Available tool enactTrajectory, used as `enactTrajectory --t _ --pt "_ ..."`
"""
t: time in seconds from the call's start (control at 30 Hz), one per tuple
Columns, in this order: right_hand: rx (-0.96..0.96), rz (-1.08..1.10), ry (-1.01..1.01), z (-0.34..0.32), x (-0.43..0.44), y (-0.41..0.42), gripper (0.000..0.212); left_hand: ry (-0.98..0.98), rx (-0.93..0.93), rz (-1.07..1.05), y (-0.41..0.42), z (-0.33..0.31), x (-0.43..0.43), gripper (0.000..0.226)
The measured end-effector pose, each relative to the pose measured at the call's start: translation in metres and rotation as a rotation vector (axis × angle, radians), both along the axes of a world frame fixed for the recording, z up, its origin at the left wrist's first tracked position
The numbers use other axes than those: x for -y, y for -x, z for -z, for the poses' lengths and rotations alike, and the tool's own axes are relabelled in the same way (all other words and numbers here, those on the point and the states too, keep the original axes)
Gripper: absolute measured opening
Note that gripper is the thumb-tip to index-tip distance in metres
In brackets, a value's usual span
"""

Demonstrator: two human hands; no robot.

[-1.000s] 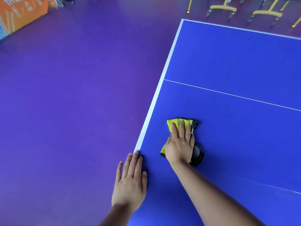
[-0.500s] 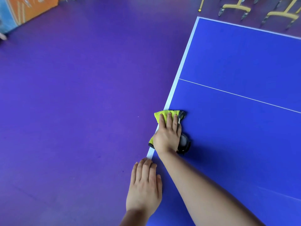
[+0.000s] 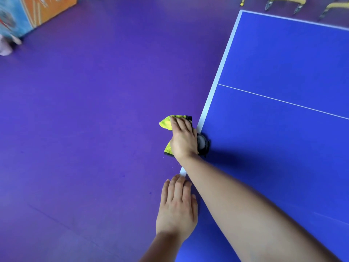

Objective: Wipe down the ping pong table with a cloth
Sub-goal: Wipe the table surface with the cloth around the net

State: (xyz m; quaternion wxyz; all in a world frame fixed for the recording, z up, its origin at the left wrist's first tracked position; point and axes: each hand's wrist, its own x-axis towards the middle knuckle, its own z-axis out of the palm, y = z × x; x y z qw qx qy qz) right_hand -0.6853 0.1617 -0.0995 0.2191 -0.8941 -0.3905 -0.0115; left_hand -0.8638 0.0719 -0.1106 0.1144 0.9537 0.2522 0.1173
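Note:
The blue ping pong table (image 3: 283,63) with white edge lines fills the right side. My right hand (image 3: 184,138) presses a yellow cloth with a dark underside (image 3: 166,122) at the table's left edge; most of the cloth hangs out past the edge over the floor. A grey-black part of the cloth (image 3: 203,144) still lies on the table beside my wrist. My left hand (image 3: 177,208) rests flat on the table's left edge nearer to me, fingers together, holding nothing.
Purple floor (image 3: 85,129) spreads to the left of the table. An orange and blue box (image 3: 37,12) stands at the far left corner. Yellow chair legs on castors (image 3: 283,1) stand beyond the table's far edge.
My right hand has slid the cloth leftward from the table surface to and past the left edge. My left hand has stayed on the edge.

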Motion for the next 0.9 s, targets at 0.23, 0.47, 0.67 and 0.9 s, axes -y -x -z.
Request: enactTrajectory --t 0.23,0.47,0.67,0.9 --pt "-0.035 -0.012 0.006 -0.009 0.024 0.004 0.061 0.006 0.023 -0.007 0.003 0.003 -0.001 0.037" --pt "0.0 -0.031 0.079 0.005 0.087 0.04 0.055 0.146 0.248 -0.16 0.008 -0.001 -0.004 0.021" --pt "-0.008 -0.044 0.059 0.008 0.157 0.062 0.052 0.058 0.272 -0.246 0.012 0.006 -0.001 0.024" --pt "0.004 0.062 0.069 0.009 0.269 0.024 0.054 0.031 0.243 -0.248 -0.014 -0.007 0.073 0.036"
